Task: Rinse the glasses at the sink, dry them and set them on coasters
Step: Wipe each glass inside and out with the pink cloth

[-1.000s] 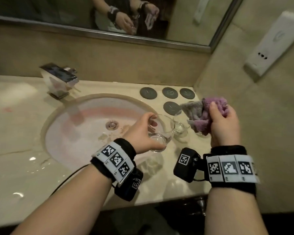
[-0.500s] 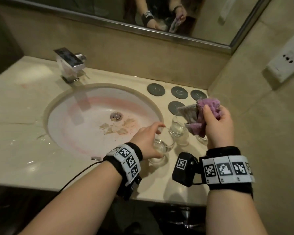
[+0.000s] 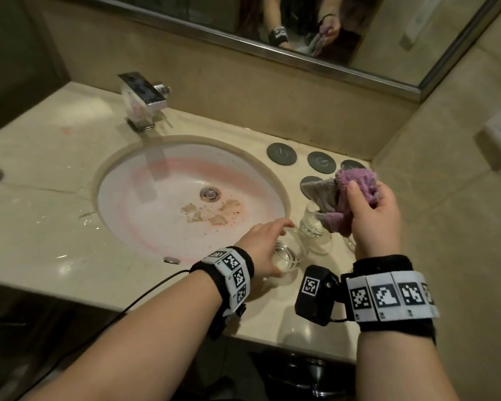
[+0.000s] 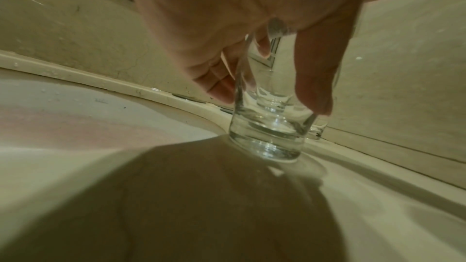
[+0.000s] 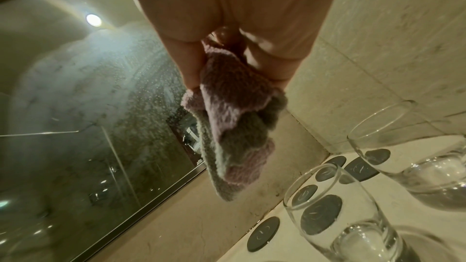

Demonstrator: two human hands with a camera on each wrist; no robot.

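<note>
Glass [image 3: 284,257] on counter, left hand [image 3: 261,241] gripping; right hand [image 3: 373,218] clutching cloth [image 3: 356,180] over second glass [image 3: 313,227].

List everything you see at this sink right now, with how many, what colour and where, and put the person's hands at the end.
glasses: three, clear, upright on the counter right of the basin; none on a coaster
coasters: four, dark grey, round, at the counter's back right, one partly behind the cloth
cloth: one, purple and grey, bunched above the middle glass
sink: one, white with pink staining, oval, set in the counter
faucet: one, chrome, behind the basin
counter: one, beige marble
mirror: one, on the back wall
left hand: fingers round the nearest glass
right hand: grips the cloth
</note>
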